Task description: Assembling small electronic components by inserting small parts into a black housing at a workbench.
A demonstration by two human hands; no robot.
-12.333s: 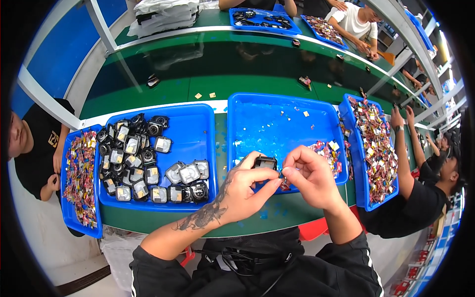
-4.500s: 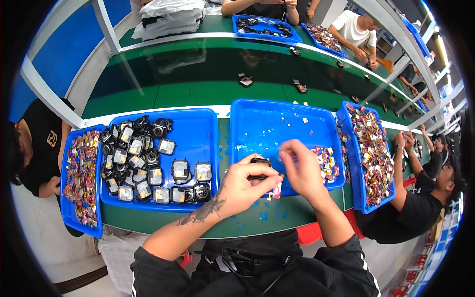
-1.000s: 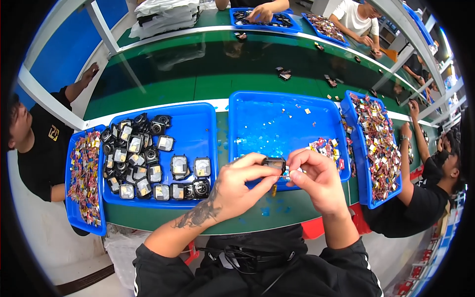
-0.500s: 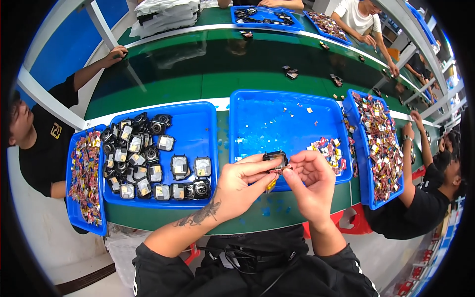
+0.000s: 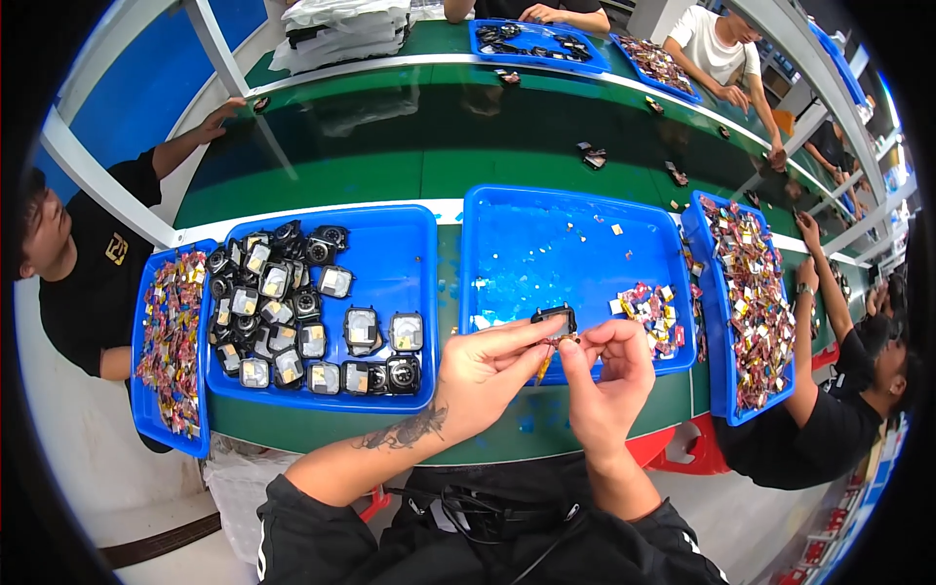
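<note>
My left hand (image 5: 492, 366) grips a black smartwatch case (image 5: 555, 318), tilted up over the near edge of the middle blue tray (image 5: 546, 210). A yellow strip (image 5: 544, 367) hangs below the case beside my left fingers. My right hand (image 5: 612, 380) is closed in a pinch at the case's lower right edge, on a small part mostly hidden by the fingertips. Left of my hands, a blue tray (image 5: 390, 234) carries many watch cases (image 5: 275, 281), piled at its left and lying singly toward the front. Small coloured flex parts (image 5: 651, 312) lie heaped in the middle tray's right corner.
Narrow blue trays full of small parts stand at the far left (image 5: 175, 341) and right (image 5: 749, 312). Beyond runs a green conveyor belt (image 5: 390, 166) carrying scattered watch parts (image 5: 591, 156). Co-workers sit at the left (image 5: 88, 283), right (image 5: 819, 400) and far side (image 5: 717, 58).
The view has shifted slightly. The watch case has tipped so its open frame shows more, and my right fingers have curled in tighter at its edge. Parts on the belt have shifted right.
</note>
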